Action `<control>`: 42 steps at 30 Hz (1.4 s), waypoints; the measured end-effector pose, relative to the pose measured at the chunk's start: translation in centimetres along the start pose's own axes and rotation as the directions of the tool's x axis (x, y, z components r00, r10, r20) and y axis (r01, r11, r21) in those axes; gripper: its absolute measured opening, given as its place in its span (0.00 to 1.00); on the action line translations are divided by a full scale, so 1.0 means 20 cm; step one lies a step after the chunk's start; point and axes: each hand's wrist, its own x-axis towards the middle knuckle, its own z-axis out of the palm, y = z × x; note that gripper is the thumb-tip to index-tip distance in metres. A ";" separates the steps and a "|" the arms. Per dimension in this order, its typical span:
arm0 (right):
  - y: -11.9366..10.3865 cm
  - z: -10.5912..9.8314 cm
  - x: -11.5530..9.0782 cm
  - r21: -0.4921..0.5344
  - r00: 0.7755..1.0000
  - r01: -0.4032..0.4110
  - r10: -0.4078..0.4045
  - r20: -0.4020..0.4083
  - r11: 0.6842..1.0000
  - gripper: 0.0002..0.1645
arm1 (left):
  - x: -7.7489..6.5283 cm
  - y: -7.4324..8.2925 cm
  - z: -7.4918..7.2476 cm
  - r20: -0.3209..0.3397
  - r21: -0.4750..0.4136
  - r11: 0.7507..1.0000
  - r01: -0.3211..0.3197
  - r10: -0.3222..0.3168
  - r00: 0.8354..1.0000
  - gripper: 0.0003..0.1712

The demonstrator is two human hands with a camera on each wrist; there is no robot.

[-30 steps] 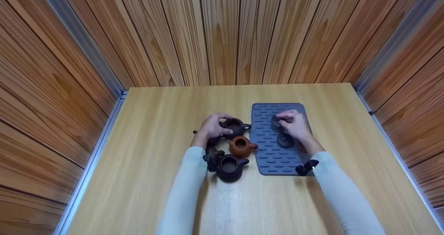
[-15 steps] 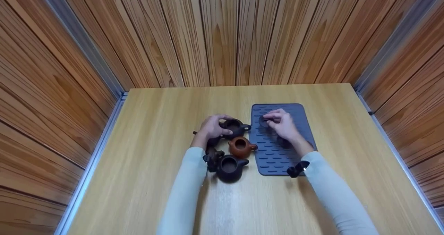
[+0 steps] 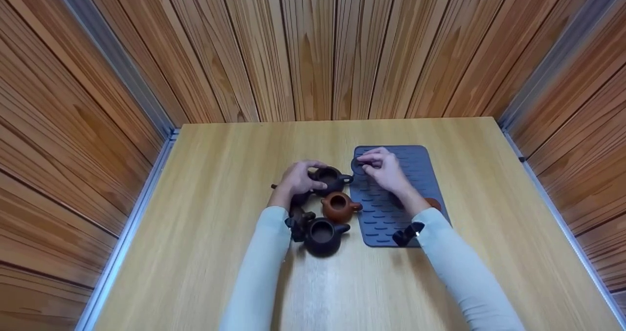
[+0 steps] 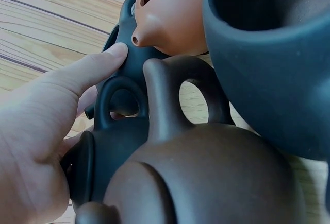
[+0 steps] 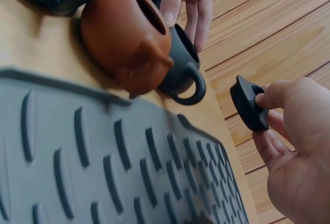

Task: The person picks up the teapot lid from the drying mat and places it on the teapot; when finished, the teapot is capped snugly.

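Note:
My left hand (image 3: 298,178) grips a small black lidless teapot (image 5: 178,74), thumb on the near side and fingers on the far side in the right wrist view. Between the thumb and fingers of my right hand (image 5: 304,147) a black teapot lid (image 5: 246,103) is pinched, held in the air at the mat's back left corner, a short way right of that teapot. Under my left wrist stand a brown lidded teapot (image 4: 221,172) and a black lidded teapot (image 4: 118,147). An orange-brown lidless teapot (image 3: 340,214) and another black lidless one (image 3: 323,248) stand nearer the front.
The grey ridged mat (image 3: 415,160) lies right of the teapots. An orange-brown lid (image 3: 433,203) rests on it, partly hidden by my right forearm. Wood-panelled walls (image 3: 313,52) enclose the wooden table (image 3: 210,174) at the back and sides.
My right hand has carried the black lid leftward over the mat toward the teapots. The orange-brown lid has come into sight beside my right forearm. My left hand has stayed in place.

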 end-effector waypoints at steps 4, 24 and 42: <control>-0.03 0.04 0.02 0.015 1.000 0.015 -0.015 0.007 1.000 0.17 | 0.00 0.00 0.00 -0.005 0.011 1.000 -0.008 0.008 1.000 0.33; -0.16 0.22 0.07 0.054 0.997 0.027 -0.030 0.068 0.998 0.17 | 0.05 -0.06 0.01 0.018 -0.015 1.000 -0.024 0.024 1.000 0.34; -0.13 0.31 0.09 0.041 0.995 0.019 -0.023 0.093 0.999 0.16 | 0.00 0.00 0.01 -0.003 -0.013 1.000 0.015 -0.015 1.000 0.37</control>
